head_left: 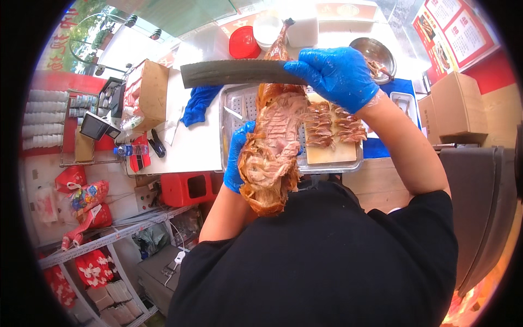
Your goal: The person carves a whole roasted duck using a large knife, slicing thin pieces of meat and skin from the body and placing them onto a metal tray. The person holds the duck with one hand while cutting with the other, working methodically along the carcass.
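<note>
My right hand [339,77], in a blue glove, is closed around the handle end of a broad, dark-bladed knife [231,74]. The blade points left and passes over a large roast bird [278,128]. My gloved left hand [237,158] grips the bird's left side low down, most fingers hidden behind it. Pale carved flesh faces up; browned skin remains at the edges, and a thin bony end points away from me. Beside it, rows of sliced meat [320,125] lie on a cream cutting board [331,156]. The board sits in a perforated metal tray [227,143].
A metal bowl [392,54] of meat pieces stands at the far right. Beyond the bird are a red lid [243,42] and white tubs [303,34]. A blue cloth [200,106] and a cardboard box [152,90] lie left, with a red stool [188,187] below.
</note>
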Tool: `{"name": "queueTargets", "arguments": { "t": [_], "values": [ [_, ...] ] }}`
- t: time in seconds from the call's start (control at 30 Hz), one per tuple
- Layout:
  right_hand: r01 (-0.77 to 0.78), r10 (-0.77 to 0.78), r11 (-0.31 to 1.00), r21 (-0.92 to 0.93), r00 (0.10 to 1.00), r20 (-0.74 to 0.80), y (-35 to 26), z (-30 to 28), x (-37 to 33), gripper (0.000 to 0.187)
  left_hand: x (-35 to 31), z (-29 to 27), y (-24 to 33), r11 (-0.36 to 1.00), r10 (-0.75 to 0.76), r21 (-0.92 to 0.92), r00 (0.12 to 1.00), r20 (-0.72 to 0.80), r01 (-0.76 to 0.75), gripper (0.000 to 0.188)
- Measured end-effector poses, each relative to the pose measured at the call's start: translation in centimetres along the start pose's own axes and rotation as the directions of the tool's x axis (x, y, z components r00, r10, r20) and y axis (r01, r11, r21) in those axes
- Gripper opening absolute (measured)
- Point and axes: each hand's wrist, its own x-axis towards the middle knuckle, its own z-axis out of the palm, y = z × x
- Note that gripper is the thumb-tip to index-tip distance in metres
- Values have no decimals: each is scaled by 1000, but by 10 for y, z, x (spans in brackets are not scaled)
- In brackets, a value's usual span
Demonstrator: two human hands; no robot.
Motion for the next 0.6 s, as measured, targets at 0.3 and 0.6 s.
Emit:
{"name": "queueTargets", "arguments": {
  "t": [0.3, 0.6],
  "values": [
    [98, -100, 993, 63, 995, 23, 9, 4, 0, 31, -16, -11, 10, 978, -114, -178, 993, -33, 107, 66],
    [107, -130, 979, 173, 984, 126, 13, -3, -3, 28, -15, 20, 13, 997, 29, 77, 999, -19, -28, 58]
  ]
}}
